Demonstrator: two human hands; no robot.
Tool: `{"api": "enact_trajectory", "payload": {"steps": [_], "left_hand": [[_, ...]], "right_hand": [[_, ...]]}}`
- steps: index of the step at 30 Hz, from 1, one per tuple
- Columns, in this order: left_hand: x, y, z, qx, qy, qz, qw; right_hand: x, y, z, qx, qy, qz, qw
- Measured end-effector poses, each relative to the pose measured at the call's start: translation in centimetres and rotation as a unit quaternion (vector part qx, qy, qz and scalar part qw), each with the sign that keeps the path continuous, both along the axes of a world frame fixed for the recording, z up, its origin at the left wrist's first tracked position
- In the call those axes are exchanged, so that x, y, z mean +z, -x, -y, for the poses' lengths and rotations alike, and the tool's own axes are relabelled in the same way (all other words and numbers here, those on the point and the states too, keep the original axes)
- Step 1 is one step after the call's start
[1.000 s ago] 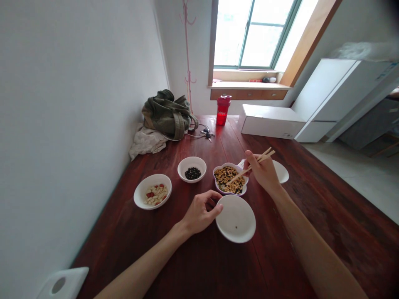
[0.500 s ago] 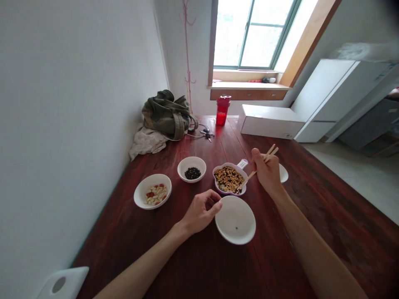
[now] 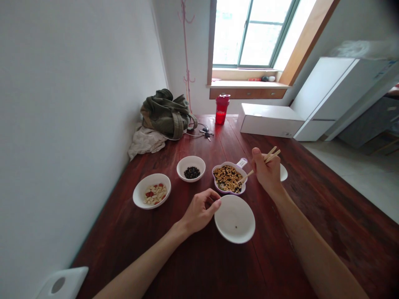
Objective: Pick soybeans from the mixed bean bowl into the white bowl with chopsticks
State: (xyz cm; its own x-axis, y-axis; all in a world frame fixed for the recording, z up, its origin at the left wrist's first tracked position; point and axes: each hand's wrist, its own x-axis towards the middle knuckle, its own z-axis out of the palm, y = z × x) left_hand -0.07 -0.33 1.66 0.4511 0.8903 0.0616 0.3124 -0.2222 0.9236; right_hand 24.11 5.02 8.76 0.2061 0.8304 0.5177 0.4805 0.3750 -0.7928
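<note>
My left hand (image 3: 201,211) pinches the upper left rim of a white bowl (image 3: 232,214), in which one small dark bit lies. Between the fingers of my right hand (image 3: 266,170) are wooden chopsticks (image 3: 251,173), their tips down among the contents of a purple-rimmed, flower-shaped dish (image 3: 215,185). Yellow and black beans (image 3: 227,176) fill that dish, with a few greenish ones near the front. Partly hidden behind my right hand is another white bowl or plate (image 3: 283,172).
To the left stand a white bowl (image 3: 137,201) of pale slices with red pieces and a white bowl (image 3: 181,171) of black beans. Farther back are a green bag (image 3: 165,114), a cloth (image 3: 146,143), keys (image 3: 206,133), a red bottle (image 3: 222,110) and a white box (image 3: 269,119).
The chopstick tips have shifted slightly up within the flower-shaped dish, and their upper ends have spread a little. My left hand stays on the bowl's rim.
</note>
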Motion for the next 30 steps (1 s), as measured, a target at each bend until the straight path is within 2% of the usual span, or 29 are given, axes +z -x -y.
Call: {"api": "enact_trajectory", "payload": {"steps": [13,22,30], "left_hand": [[0.0,-0.1,0.1,0.002,-0.018,-0.020,1.000],[0.2,-0.3,0.9,-0.066,-0.074,-0.056,0.993],[0.6,-0.8,1.8,0.007,-0.061,-0.115,0.991]], "right_hand": [[-0.2,0.1,0.2,0.013,-0.071,-0.076,0.994],[-0.1,-0.2,-0.3,-0.007,-0.124,-0.130,0.984],[0.7,0.0,-0.8,0.021,-0.161,-0.199,0.966]]}}
